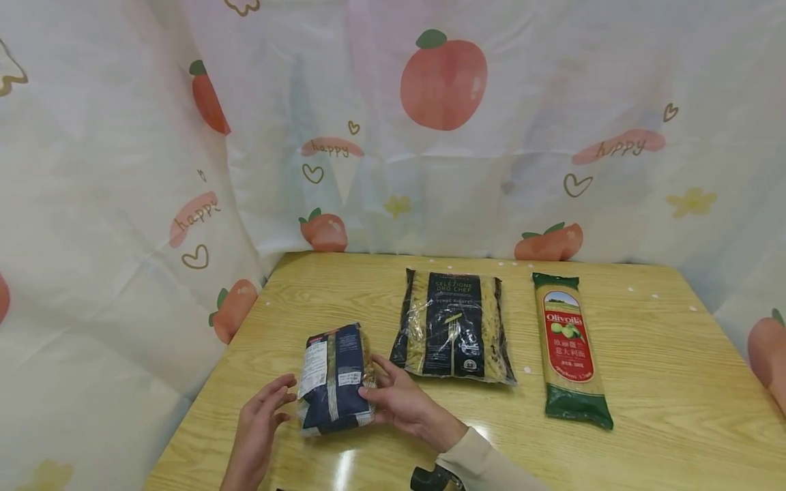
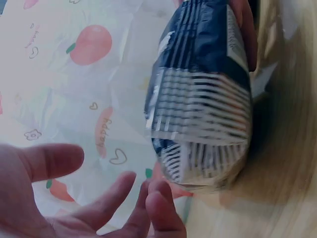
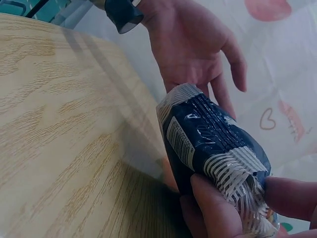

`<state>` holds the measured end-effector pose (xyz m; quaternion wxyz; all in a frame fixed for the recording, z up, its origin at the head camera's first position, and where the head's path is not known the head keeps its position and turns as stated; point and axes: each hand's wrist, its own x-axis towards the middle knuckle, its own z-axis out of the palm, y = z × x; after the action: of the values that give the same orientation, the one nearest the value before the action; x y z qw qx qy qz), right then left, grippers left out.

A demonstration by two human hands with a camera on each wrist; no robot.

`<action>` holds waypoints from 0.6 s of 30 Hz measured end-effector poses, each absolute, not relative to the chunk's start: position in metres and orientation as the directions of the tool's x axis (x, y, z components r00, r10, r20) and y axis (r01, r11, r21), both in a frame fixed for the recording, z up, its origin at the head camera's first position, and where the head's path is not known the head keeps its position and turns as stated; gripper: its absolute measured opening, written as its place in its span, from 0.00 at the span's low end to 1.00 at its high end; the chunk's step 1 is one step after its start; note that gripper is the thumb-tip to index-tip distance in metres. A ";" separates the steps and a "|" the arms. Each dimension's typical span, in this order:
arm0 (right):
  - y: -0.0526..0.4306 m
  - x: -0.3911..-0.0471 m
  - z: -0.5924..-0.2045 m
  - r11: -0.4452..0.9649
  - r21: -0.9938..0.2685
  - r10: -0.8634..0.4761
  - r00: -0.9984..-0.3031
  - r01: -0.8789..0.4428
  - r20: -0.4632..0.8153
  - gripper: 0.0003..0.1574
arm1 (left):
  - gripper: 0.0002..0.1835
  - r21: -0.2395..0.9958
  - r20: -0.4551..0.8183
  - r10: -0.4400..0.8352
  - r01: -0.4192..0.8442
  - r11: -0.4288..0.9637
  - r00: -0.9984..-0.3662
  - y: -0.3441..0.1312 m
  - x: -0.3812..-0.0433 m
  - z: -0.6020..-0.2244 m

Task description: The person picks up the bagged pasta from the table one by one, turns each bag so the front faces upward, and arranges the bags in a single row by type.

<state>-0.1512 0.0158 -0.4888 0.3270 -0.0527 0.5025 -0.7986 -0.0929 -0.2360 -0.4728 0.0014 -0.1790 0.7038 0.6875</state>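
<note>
A dark blue pasta bag (image 1: 336,382) with white labels and striped ends is held over the left part of the table. My right hand (image 1: 408,406) grips it by its right side, thumb on the face toward me; in the right wrist view the fingers pinch the bag's striped end (image 3: 237,183). Just left of the bag is my left hand (image 1: 260,426), its fingers loosely bent and spread. In the left wrist view a gap shows between the left hand (image 2: 99,208) and the bag (image 2: 198,99).
Behind and right of the held bag lies a large black penne bag (image 1: 454,327). Farther right is a green and red spaghetti packet (image 1: 568,348). The wooden table (image 1: 663,382) meets a white printed curtain (image 1: 491,191) at the back and left.
</note>
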 end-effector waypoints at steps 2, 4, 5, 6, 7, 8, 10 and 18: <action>0.015 -0.151 -0.488 -0.275 -0.841 -0.574 -0.782 0.465 -0.245 0.54 | 0.22 0.966 -0.250 -0.251 -0.260 0.007 -0.935 -0.236 -0.092 -0.472; 0.016 -0.151 -0.486 -0.269 -0.847 -0.570 -0.785 0.459 -0.244 0.54 | 0.23 0.962 -0.260 -0.246 -0.274 0.024 -0.934 -0.236 -0.093 -0.472; 0.017 -0.151 -0.486 -0.267 -0.849 -0.571 -0.785 0.456 -0.242 0.53 | 0.24 0.959 -0.265 -0.243 -0.280 0.031 -0.933 -0.235 -0.093 -0.472; 0.018 -0.151 -0.484 -0.266 -0.850 -0.571 -0.784 0.455 -0.241 0.53 | 0.24 0.958 -0.269 -0.241 -0.286 0.035 -0.932 -0.234 -0.094 -0.472; 0.018 -0.151 -0.483 -0.263 -0.852 -0.573 -0.784 0.453 -0.240 0.53 | 0.24 0.957 -0.272 -0.244 -0.288 0.032 -0.931 -0.233 -0.094 -0.472; 0.019 -0.151 -0.483 -0.261 -0.853 -0.574 -0.783 0.452 -0.239 0.53 | 0.24 0.958 -0.270 -0.244 -0.286 0.032 -0.931 -0.232 -0.094 -0.473; 0.020 -0.152 -0.481 -0.259 -0.856 -0.574 -0.784 0.447 -0.236 0.53 | 0.23 0.961 -0.264 -0.241 -0.277 0.023 -0.934 -0.230 -0.094 -0.474; 0.025 -0.152 -0.479 -0.259 -0.867 -0.555 -0.800 0.425 -0.226 0.53 | 0.23 0.967 -0.249 -0.205 -0.255 0.000 -0.946 -0.223 -0.095 -0.475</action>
<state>-0.1521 0.0245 -0.4786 0.3098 -0.0621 0.5237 -0.7911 -0.0952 -0.2233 -0.4755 0.0180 -0.1626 0.7068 0.6882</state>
